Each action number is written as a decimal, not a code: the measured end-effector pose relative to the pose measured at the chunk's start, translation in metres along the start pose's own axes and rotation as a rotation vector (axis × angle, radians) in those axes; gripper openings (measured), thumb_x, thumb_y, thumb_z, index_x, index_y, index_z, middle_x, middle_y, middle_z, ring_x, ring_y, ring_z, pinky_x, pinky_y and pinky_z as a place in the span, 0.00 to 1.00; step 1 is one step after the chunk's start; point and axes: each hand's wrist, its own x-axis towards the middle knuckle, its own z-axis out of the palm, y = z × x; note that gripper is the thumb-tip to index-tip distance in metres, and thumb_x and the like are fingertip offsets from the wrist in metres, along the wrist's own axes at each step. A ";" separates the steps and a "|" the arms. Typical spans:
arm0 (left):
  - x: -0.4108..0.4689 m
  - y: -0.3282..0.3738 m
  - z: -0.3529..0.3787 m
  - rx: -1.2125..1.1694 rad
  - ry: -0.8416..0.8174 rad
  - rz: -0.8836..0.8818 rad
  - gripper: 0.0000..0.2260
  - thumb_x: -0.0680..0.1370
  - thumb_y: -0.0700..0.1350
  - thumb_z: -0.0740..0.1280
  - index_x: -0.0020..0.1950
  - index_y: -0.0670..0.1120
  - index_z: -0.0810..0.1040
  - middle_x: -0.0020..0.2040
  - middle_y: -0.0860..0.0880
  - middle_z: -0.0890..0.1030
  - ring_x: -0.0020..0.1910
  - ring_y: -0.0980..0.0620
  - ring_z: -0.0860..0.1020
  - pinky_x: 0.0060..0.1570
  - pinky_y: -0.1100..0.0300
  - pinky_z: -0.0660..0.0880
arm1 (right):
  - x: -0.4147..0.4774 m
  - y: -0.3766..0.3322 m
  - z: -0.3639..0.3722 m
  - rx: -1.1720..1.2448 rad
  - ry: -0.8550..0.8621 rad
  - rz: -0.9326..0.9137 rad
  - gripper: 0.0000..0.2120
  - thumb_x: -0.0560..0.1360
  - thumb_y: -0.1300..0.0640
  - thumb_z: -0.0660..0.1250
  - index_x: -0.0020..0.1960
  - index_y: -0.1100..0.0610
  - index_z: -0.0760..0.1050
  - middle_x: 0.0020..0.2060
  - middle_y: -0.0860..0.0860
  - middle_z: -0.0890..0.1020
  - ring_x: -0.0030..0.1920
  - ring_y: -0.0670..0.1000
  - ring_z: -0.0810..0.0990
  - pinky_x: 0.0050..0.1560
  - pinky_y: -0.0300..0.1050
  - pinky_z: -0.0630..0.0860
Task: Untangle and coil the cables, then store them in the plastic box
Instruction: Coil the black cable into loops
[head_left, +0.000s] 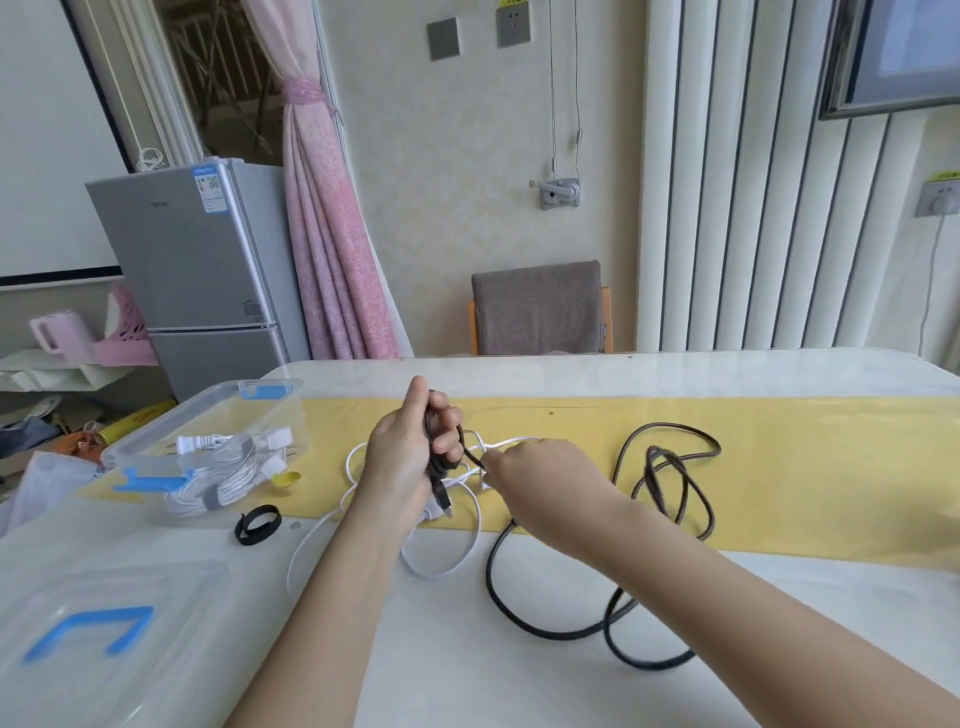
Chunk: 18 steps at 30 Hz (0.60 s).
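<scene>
My left hand (410, 457) grips a few turns of the black cable, its plug end hanging below the palm. My right hand (540, 483) pinches the same black cable just right of the coil. The remaining black cable (670, 488) sprawls in loose loops over the table to the right and front. A white cable (457, 561) lies tangled under both hands. The clear plastic box (171, 441) with blue clips stands at the left and holds bundled white cables (228, 473).
The box's clear lid (93, 623) with blue clips lies at the front left. A black strap loop (258, 524) and a small yellow cap (287, 479) lie near the box. A yellow runner (805, 467) crosses the white table. A grey chair (540, 312) stands behind.
</scene>
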 end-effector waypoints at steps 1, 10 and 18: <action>-0.002 -0.004 0.004 0.117 0.041 0.053 0.16 0.83 0.50 0.55 0.38 0.46 0.69 0.27 0.52 0.74 0.20 0.57 0.66 0.24 0.65 0.65 | -0.001 -0.006 -0.001 -0.003 -0.016 -0.023 0.05 0.79 0.65 0.57 0.50 0.58 0.70 0.36 0.53 0.75 0.30 0.55 0.65 0.26 0.45 0.51; -0.003 -0.016 -0.013 1.239 -0.105 0.389 0.12 0.83 0.49 0.55 0.47 0.44 0.72 0.43 0.49 0.81 0.43 0.54 0.78 0.46 0.58 0.69 | -0.007 0.018 -0.034 0.427 -0.053 -0.075 0.10 0.77 0.58 0.62 0.52 0.53 0.81 0.38 0.53 0.82 0.37 0.52 0.72 0.41 0.46 0.73; -0.032 -0.011 0.016 0.754 -0.460 -0.141 0.27 0.77 0.66 0.55 0.33 0.44 0.70 0.19 0.49 0.63 0.18 0.53 0.61 0.28 0.59 0.65 | -0.015 0.070 -0.050 0.481 0.278 0.238 0.11 0.71 0.65 0.65 0.44 0.51 0.82 0.26 0.44 0.72 0.27 0.43 0.70 0.30 0.39 0.69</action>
